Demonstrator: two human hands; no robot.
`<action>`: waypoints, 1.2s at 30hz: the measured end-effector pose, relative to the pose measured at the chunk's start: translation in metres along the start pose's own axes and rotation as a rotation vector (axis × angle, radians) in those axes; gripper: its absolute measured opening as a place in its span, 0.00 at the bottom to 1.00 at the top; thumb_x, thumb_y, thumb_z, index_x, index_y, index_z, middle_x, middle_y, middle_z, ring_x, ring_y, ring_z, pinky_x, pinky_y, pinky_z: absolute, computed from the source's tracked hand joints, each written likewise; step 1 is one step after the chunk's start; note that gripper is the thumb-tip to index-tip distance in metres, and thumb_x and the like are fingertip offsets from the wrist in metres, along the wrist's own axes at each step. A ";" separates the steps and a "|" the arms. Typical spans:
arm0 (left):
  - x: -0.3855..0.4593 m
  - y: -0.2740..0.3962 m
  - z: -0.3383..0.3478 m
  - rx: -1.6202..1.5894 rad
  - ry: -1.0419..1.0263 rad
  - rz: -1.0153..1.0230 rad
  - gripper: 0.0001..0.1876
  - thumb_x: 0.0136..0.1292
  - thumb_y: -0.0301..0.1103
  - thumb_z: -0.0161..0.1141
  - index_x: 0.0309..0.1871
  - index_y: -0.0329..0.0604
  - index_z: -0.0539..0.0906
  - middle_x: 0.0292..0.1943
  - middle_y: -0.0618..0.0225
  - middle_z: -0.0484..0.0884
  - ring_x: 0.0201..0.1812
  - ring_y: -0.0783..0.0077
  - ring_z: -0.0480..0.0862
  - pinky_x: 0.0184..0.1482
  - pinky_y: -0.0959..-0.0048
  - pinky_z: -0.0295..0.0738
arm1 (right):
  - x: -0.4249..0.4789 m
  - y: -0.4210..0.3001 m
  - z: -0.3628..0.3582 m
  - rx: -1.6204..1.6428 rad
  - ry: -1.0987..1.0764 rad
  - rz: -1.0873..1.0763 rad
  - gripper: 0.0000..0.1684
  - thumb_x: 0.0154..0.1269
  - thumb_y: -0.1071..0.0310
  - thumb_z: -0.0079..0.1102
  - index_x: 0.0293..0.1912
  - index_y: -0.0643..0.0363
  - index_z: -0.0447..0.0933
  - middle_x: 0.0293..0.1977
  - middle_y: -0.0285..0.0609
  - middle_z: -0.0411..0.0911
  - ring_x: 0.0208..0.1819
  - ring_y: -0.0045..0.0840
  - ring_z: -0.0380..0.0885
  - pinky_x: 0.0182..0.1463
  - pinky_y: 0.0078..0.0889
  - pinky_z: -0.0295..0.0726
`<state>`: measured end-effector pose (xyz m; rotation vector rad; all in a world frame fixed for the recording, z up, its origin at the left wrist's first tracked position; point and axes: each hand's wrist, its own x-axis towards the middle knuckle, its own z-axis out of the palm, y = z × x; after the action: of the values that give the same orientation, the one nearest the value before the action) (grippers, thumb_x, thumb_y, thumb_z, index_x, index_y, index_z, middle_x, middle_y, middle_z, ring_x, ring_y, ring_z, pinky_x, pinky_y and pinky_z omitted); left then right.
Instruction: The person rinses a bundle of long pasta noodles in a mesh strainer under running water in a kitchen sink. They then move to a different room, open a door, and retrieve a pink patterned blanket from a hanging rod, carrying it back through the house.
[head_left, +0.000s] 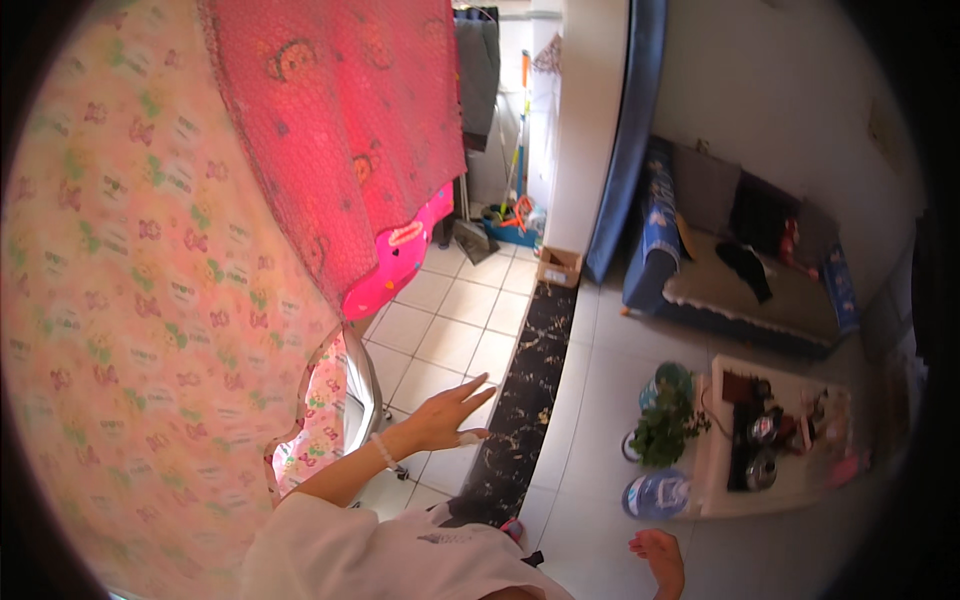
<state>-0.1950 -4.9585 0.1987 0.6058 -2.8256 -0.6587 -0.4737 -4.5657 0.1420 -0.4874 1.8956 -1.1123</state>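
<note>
My left hand (442, 420), with a beaded bracelet at the wrist, is stretched out over the floor with its fingers spread and nothing in them. Below it runs a black marble-patterned threshold strip (536, 352). Left of that arm hangs a large pale pink printed cloth (165, 300). A red-pink quilted cover (337, 135) hangs beside it, with a bright pink dotted cloth (394, 266) showing underneath. Low at the right, my right hand (660, 559) hangs with slightly curled fingers and holds nothing visible. Nearest to it stands a large blue water bottle (658, 495).
A low table (701, 480) bears a kettle (761, 471) and tea things; a leafy potted plant (664, 431) stands beside it. Farther off are a sofa (750, 300), a blue curtain (619, 172), a cardboard box (559, 268) and a dustpan (475, 240).
</note>
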 end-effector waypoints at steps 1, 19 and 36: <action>0.001 -0.004 -0.005 0.027 0.042 -0.038 0.38 0.59 0.50 0.59 0.68 0.43 0.60 0.70 0.48 0.54 0.63 0.47 0.67 0.62 0.61 0.66 | 0.021 -0.010 -0.009 -0.030 -0.051 -0.013 0.18 0.68 0.57 0.52 0.38 0.64 0.78 0.32 0.40 0.81 0.36 0.21 0.80 0.41 0.23 0.77; 0.029 -0.122 -0.063 0.205 0.544 -0.652 0.38 0.56 0.50 0.63 0.66 0.38 0.64 0.67 0.43 0.58 0.65 0.42 0.63 0.64 0.54 0.61 | 0.435 -0.382 0.177 -0.832 -1.059 -0.979 0.16 0.69 0.60 0.50 0.45 0.64 0.76 0.36 0.38 0.80 0.37 0.19 0.77 0.44 0.23 0.76; 0.072 -0.130 -0.117 0.414 0.955 -1.173 0.37 0.57 0.40 0.61 0.67 0.35 0.60 0.70 0.42 0.52 0.67 0.41 0.60 0.64 0.54 0.61 | 0.692 -0.817 0.369 -0.237 -0.831 -1.007 0.22 0.64 0.47 0.55 0.49 0.52 0.74 0.37 0.32 0.76 0.37 0.17 0.73 0.36 0.27 0.75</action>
<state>-0.1849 -5.1404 0.2485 1.9949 -1.4954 0.1604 -0.6217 -5.6545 0.4161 -1.8407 0.9871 -0.9946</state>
